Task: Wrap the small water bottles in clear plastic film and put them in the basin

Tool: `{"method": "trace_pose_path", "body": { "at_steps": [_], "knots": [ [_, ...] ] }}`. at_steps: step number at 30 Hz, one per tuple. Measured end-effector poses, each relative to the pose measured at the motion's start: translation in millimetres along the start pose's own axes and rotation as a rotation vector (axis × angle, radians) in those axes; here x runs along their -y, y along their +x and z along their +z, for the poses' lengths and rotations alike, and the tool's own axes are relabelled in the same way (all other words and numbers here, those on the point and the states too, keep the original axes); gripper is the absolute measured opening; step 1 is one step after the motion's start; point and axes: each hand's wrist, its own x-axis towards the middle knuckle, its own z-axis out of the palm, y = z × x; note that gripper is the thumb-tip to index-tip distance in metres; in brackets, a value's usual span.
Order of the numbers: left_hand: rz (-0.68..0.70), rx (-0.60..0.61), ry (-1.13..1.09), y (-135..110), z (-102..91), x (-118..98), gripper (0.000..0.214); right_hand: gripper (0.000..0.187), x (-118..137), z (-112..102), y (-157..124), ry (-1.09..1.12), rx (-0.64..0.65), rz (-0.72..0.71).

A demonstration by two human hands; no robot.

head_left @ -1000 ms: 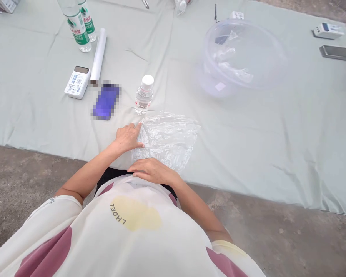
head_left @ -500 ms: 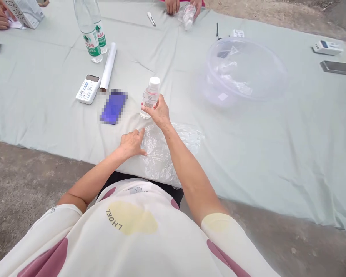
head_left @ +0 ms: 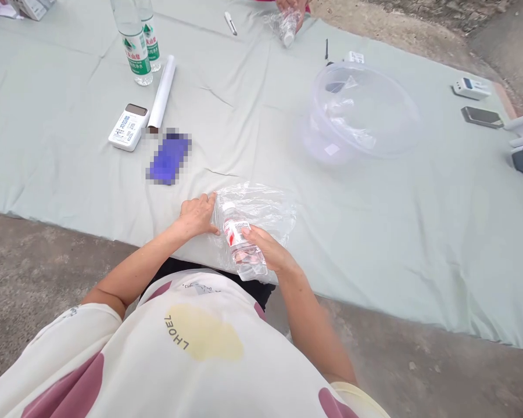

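My right hand (head_left: 268, 247) is wrapped round a small clear bottle (head_left: 237, 232) with a white cap and a red-and-white label. The bottle lies tilted over a clear plastic sheet (head_left: 274, 209) at the table's near edge, its cap pointing away from me. Whether the film is a bag or a single layer, I cannot tell. My left hand (head_left: 198, 216) rests on the left side of the film, thumb and fingers spread apart. Left of it lies a blue, pixelated flat object (head_left: 169, 159).
Two large water bottles (head_left: 137, 58), a white roll (head_left: 162, 93) and a white device (head_left: 128, 128) stand or lie at the left. A translucent basin (head_left: 322, 136) is right of centre. Across the table, another person's hand (head_left: 303, 14) holds a plastic-wrapped bottle (head_left: 289, 35).
My right hand has brought the bottle down toward me, from upright beyond the film to tilted over it. My left hand stays at the film's left side.
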Motion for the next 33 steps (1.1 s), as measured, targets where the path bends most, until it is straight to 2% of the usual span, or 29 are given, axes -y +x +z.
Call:
{"method": "trace_pose_path", "body": {
  "at_steps": [2, 6, 9, 14, 17, 20, 24, 26, 28, 30, 33],
  "knots": [
    [0.001, 0.010, 0.005, -0.4, -1.1, 0.0, 0.115, 0.048, -2.8, 2.5, 8.5, -0.052, -0.109, -0.021],
    [-0.001, 0.010, 0.009, -1.7, -1.4, -0.4, 0.111, 0.049, 7.5, 6.5, 30.9, -0.219, -0.300, -0.093],
    [0.011, -0.008, 0.010, -3.5, 0.3, 0.6, 0.103, 0.050, 11.3, 11.1, 46.2, -0.350, -0.387, -0.151],
    [0.042, -0.038, -0.062, -13.4, 1.6, 11.3, 0.088, 0.060, 3.0, 20.0, 58.0, -0.557, -0.477, -0.152],
    [0.031, -0.025, -0.236, -24.2, 3.2, 22.9, 0.087, 0.071, -0.4, 24.2, 57.8, -0.602, -0.509, -0.183],
    [-0.014, -0.048, -0.486, -33.8, 10.5, 33.5, 0.080, 0.091, 1.5, 29.6, 57.1, -0.595, -0.533, -0.142],
    [-0.044, -0.071, -0.744, -38.4, 26.4, 39.3, 0.046, 0.108, 6.0, 37.5, 57.0, -0.609, -0.509, -0.087],
    [-0.042, -0.092, -0.848, -38.9, 33.0, 38.1, 0.031, 0.106, 6.6, 38.2, 56.4, -0.625, -0.497, -0.110],
    [-0.042, -0.129, -0.896, -40.5, 37.2, 34.4, 0.027, 0.099, 6.1, 34.2, 55.5, -0.615, -0.473, -0.143],
    [-0.053, -0.182, -0.852, -43.9, 39.3, 28.9, 0.033, 0.085, 6.0, 24.6, 55.0, -0.591, -0.468, -0.172],
    [-0.079, -0.253, -0.672, -50.4, 40.5, 18.6, 0.042, 0.061, 9.0, 1.8, 58.1, -0.653, -0.538, -0.197]
  ]
}}
